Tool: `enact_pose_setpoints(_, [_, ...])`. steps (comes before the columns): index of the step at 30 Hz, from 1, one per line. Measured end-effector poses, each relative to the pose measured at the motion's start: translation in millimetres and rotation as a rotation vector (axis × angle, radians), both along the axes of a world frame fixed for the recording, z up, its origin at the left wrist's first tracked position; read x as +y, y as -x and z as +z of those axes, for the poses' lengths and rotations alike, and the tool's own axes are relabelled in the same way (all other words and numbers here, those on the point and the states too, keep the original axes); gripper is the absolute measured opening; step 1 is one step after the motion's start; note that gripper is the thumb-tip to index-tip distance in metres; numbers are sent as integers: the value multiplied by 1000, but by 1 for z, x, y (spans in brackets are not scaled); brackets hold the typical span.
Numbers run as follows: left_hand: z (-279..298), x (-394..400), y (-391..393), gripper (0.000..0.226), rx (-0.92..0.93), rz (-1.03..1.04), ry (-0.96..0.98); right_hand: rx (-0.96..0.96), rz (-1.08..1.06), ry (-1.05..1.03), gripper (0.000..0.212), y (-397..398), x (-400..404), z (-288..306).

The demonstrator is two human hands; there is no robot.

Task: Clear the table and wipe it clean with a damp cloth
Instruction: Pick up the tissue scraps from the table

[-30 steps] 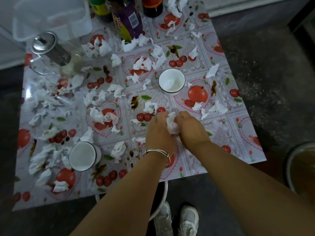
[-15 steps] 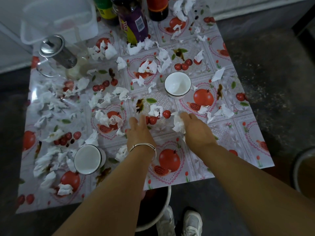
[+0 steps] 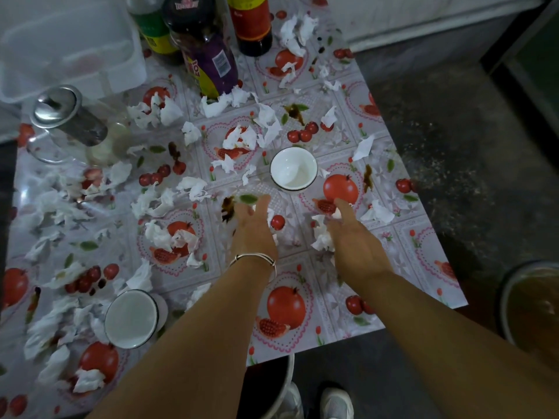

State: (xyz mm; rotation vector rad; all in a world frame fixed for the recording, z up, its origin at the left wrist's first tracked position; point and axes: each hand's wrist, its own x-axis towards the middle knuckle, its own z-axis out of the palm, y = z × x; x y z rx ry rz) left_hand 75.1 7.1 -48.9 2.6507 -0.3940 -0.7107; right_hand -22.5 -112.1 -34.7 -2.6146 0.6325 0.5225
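We're early: table (image 3: 417,267) mostly covered w/ tissue scraps (image 3: 157,204), 2 cups, bottles far. Right hand (image 3: 354,246) curled round scraps (image 3: 322,237), left hand (image 3: 254,228) fingers loosely spread. No cloth visible, wiping not started.

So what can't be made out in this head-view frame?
- Left hand: its fingers are motion-blurred, so what they grip is unclear.
- Tissue under the right hand: the palm hides how much is gathered.
- Bottles: tops cut off by the upper edge.
- Bucket below the table: contents hidden by the tabletop and the left forearm.
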Motion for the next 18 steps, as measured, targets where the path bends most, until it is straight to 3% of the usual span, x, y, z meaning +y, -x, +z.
enact_pose_setpoints(5, [0, -12, 3, 32, -1, -49, -88, 27, 8, 14, 49, 3, -6, -5])
enact_pose_setpoints(10, [-6, -22, 10, 24, 25, -113, -93, 8, -10, 32, 48, 10, -7, -7])
enact_pose_setpoints(13, [-5, -31, 16, 20, 35, -141, -59, -10, -154, 34, 50, 17, -12, -5])
enact_pose_setpoints(18, [-2, -45, 26, 25, 33, -164, 17, -4, -454, 7, 78, 24, -28, -5])
